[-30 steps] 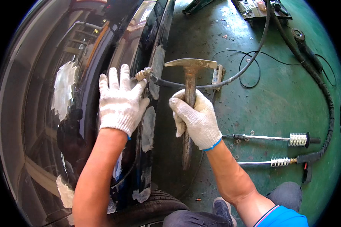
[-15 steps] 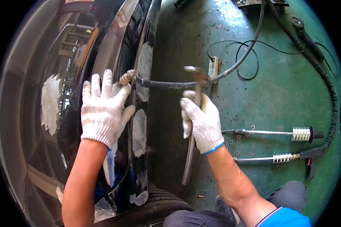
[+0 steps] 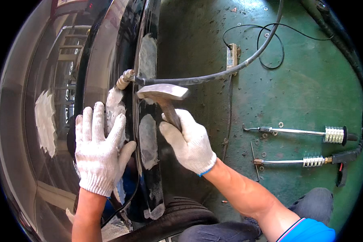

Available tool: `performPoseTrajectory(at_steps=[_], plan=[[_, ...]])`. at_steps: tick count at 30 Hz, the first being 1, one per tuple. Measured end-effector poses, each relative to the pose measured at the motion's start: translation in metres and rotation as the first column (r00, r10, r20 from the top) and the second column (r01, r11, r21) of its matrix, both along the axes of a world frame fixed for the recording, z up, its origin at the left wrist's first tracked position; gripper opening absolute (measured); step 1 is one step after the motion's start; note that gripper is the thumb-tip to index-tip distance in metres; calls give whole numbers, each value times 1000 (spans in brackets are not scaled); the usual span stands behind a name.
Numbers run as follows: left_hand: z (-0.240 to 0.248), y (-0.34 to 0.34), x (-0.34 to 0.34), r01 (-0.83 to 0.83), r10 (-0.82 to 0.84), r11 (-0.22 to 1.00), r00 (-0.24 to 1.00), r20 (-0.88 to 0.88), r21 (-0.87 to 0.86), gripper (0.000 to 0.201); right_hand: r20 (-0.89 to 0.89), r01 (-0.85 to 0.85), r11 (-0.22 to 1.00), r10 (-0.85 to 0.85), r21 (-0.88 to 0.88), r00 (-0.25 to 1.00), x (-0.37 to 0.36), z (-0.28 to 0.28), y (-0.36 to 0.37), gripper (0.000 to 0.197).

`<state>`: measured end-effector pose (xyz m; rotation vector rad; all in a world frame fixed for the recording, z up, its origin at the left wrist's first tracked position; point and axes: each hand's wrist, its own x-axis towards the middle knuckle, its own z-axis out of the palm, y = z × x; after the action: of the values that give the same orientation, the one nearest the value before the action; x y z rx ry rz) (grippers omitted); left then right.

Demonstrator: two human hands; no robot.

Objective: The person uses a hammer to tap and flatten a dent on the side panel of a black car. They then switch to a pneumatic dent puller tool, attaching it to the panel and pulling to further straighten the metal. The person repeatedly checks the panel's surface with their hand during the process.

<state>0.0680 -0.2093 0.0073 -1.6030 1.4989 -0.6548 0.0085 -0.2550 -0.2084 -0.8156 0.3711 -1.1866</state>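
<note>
My left hand (image 3: 99, 149), in a white knit glove, lies flat on the dark glossy car panel (image 3: 94, 76). Its fingers are stretched out and point away from me. Beside its fingertips is a bare grey sanded patch (image 3: 114, 101). Wrapped round the handle of a hammer (image 3: 163, 91) is my right hand (image 3: 191, 142), gloved the same way. The hammer's metal head overlaps the panel's edge in view; I cannot tell whether it touches. Just beyond the head, a ribbed metal connector (image 3: 125, 79) on a thick grey cable (image 3: 189, 80) sits against the panel.
Two slide hammers (image 3: 296, 132) lie on the green floor (image 3: 286, 97) to the right, one with a trigger grip (image 3: 342, 175). A power strip (image 3: 232, 56) and thin black cord (image 3: 284, 50) lie farther off. A tyre (image 3: 185, 209) is near my knees.
The hammer has swung left from over the floor to the panel's edge, in my right hand. My left hand shows slightly lower and farther left, still flat; the whole view has shifted.
</note>
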Motion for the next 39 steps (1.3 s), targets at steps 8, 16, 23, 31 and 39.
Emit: performPoseTrajectory(at_steps=[8, 16, 23, 31, 39], plan=[[-2, 0, 2, -25, 24, 999, 999, -37, -38, 63, 12, 72, 989, -71, -130, 997, 27, 4, -20, 25], [-5, -1, 5, -33, 31, 999, 999, -40, -34, 64, -153, -4, 949, -47, -317, 987, 25, 6, -27, 25], [-5, -6, 2, -4, 3, 1000, 999, -52, -28, 63, -237, -38, 920, -60, -389, 970, 33, 2, -24, 26], [-5, -7, 2, -10, 7, 999, 998, -68, -40, 60, -154, -1, 967, -39, -255, 987, 41, 3, -19, 28], [-6, -8, 0, 5, -8, 999, 997, -75, -38, 60, -255, -153, 960, 92, -235, 963, 32, 9, -18, 26]])
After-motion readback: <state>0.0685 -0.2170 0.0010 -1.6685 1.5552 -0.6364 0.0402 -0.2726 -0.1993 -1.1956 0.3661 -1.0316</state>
